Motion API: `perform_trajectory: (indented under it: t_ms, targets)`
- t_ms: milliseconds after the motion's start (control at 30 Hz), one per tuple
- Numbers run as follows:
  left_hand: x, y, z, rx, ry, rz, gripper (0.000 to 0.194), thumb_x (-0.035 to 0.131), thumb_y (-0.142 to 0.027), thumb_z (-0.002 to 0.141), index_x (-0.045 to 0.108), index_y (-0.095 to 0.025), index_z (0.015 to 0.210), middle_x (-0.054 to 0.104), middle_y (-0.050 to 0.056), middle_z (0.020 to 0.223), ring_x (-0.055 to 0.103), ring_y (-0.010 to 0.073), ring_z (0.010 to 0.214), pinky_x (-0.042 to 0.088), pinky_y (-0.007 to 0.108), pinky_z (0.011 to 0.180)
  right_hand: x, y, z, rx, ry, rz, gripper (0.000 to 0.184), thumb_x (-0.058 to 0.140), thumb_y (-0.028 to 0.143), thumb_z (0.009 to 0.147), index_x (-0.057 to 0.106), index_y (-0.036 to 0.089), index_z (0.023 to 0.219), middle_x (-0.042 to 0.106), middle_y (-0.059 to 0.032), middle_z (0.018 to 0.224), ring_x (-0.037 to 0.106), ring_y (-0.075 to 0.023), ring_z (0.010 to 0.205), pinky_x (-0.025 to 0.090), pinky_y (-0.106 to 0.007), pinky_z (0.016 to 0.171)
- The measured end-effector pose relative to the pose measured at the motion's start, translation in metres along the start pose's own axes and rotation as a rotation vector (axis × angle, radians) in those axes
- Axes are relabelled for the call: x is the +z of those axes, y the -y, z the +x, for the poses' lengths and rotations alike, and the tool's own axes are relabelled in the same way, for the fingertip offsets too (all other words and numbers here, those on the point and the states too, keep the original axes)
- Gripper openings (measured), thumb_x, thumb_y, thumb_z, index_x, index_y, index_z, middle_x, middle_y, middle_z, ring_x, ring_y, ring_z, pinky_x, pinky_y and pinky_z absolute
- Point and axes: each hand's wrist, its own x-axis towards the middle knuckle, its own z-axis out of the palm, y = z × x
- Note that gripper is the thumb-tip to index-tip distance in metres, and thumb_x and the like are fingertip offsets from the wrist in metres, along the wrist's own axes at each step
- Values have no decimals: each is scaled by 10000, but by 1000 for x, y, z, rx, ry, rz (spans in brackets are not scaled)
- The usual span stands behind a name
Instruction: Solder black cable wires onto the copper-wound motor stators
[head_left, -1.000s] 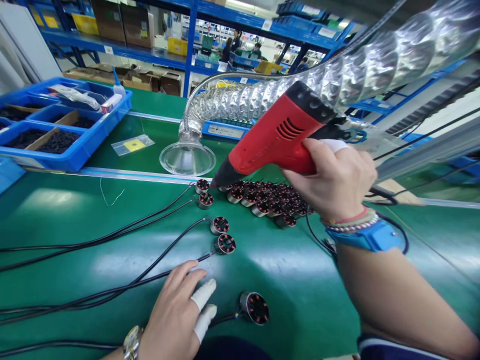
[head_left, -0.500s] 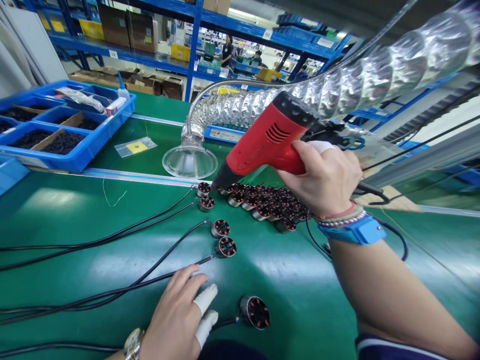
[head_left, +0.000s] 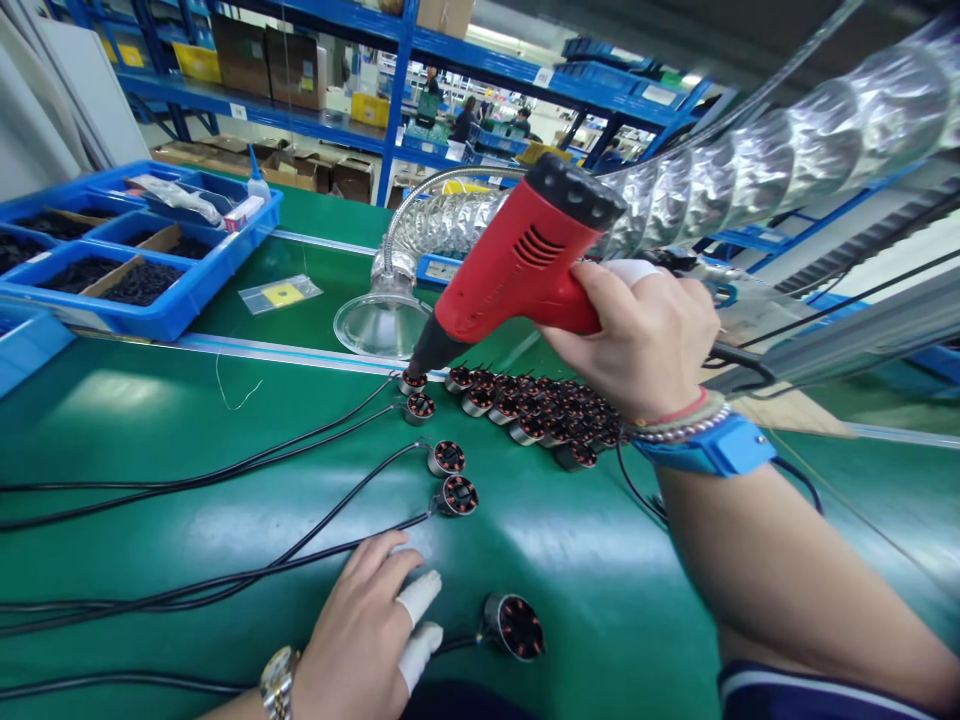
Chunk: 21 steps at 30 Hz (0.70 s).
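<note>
My right hand [head_left: 637, 330] is wrapped round the handle of a red heat gun [head_left: 510, 270]. Its black nozzle points down at the farthest wired motor stator [head_left: 412, 383], partly covering it. A second wired stator [head_left: 420, 407] sits just nearer, and two more, one of them a stator [head_left: 459, 495], stand in front of my left hand. That left hand [head_left: 367, 620] lies palm down on the green bench, fingers stretched out, two of them in white finger cots. Beside it is another stator [head_left: 517, 628] on a black cable. Black cables [head_left: 225, 585] run off to the left.
A cluster of stators [head_left: 536, 410] stands right of the nozzle. Behind is a fume extraction hood [head_left: 386, 325] on a foil duct [head_left: 690, 150]. A blue divided tray [head_left: 172, 310] with black parts and a small plastic bag [head_left: 281, 294] lie at the left. Distant people are beyond the shelves.
The heat gun in my right hand has shifted slightly left, its nozzle now over the farthest wired stator instead of beside it. My left hand has stayed nearly still.
</note>
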Motion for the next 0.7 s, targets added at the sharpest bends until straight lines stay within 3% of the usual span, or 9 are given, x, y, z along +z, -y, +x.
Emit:
perform_trajectory:
  t_ms: [400,700]
  targets:
    - [-1,-1,-1,-13,23,-34,243,563,-169,747,608,-162,985,613,104,997,512,304,1038,502,480,830,-4,23,26,-53,51,115,421,508,359,766,498,195,1153,579,-104,929,488,-248,800,248,-331,635]
    - [0,0,-1,-6,30,-39,250,581,-176,736,613,-158,982,611,106,981,508,306,1037,491,477,839,-4,28,31,-77,54,117,389,471,374,786,512,190,1127,581,-94,917,479,-235,788,240,-329,636]
